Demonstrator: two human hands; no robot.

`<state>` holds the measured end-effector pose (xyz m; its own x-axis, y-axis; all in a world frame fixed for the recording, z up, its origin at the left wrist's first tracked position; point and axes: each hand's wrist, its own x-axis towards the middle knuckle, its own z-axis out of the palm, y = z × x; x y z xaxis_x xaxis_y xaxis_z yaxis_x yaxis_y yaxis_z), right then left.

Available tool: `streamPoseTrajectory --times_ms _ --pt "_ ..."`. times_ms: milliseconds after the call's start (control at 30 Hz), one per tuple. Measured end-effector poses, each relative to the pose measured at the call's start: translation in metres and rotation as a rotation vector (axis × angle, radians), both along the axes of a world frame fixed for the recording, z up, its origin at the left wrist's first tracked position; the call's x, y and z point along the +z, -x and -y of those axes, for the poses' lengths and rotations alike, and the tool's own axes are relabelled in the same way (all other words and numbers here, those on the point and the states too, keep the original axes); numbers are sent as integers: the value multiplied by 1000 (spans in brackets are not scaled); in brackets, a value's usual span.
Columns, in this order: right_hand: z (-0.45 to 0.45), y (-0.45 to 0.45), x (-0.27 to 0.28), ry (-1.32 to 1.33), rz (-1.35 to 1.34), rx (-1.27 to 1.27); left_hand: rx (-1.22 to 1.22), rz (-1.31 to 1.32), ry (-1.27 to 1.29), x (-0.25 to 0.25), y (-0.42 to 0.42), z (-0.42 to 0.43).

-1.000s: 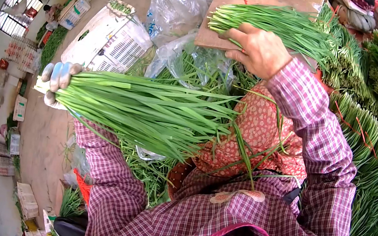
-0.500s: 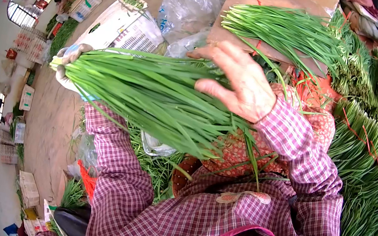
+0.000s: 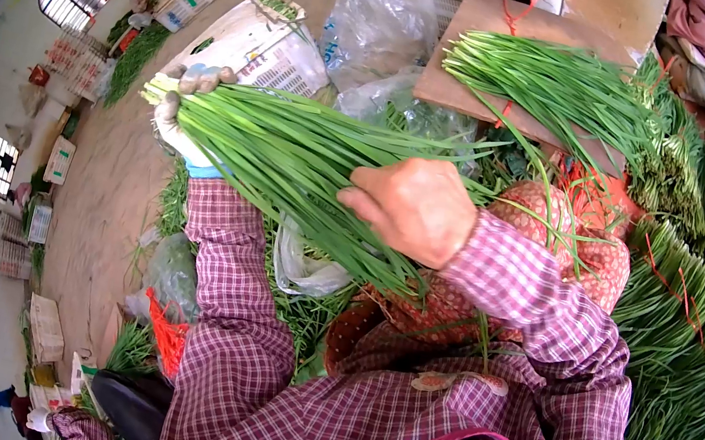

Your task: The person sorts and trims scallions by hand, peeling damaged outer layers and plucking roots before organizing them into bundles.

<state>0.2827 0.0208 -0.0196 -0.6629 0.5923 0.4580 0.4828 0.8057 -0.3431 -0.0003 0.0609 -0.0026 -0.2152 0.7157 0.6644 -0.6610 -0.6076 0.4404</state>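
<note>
My gloved left hand (image 3: 188, 111) is closed round the pale stem ends of a bunch of long green leaves (image 3: 290, 148), held out sideways over my lap. Bare, my right hand (image 3: 415, 210) lies over the leafy half of that bunch with its fingers curled in; the fingertips are partly hidden, and what they pinch is too small to make out. A second bunch (image 3: 551, 85) rests on a brown board (image 3: 451, 91) beyond my right hand, a red string beneath it.
Tied bundles (image 3: 684, 373) are stacked at the right. Clear plastic bags (image 3: 381, 32) and a white crate (image 3: 281, 61) stand ahead. Loose leaves and red string (image 3: 165, 333) lie near my left arm. Part of another person, a sleeve (image 3: 84, 432), shows at the lower left.
My right hand has left the bunch on the board and come down onto the held bunch, its spread fingers now curled. My left hand still grips the stems. The view has shifted.
</note>
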Motion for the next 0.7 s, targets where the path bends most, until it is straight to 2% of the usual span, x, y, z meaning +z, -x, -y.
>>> streamPoseTrajectory --times_ms 67,100,133,233,333,400,467,533,567,600,667,700 --pt "-6 -13 6 461 -352 336 -46 -111 -14 1 1 -1" --pt "-6 -24 28 738 -326 351 -33 -149 -1 4 -8 1" --pt "-6 -26 28 842 -480 402 -56 -164 38 4 -11 2" --pt "-15 -49 54 1162 -507 403 -56 -366 104 4 -14 -1" --pt "-16 -57 57 1197 -779 470 5 -485 172 5 -16 1" --pt "-23 -62 53 1170 -883 641 -26 -593 196 6 -16 0" --pt "-28 -80 64 1207 -1104 796 -28 -546 247 0 -6 1" --pt "-30 -101 74 1045 -1115 800 -102 -425 175 -7 14 -6" --pt "-18 -112 76 999 -976 378 -152 -335 114 -8 18 -4" --pt "-21 -118 77 737 -557 344 -159 -371 -14 -5 27 -6" --pt "-35 -102 48 707 -248 386 -208 -269 -129 6 27 0" --pt "-38 -92 32 425 -51 182 -242 -186 -167 8 27 3"
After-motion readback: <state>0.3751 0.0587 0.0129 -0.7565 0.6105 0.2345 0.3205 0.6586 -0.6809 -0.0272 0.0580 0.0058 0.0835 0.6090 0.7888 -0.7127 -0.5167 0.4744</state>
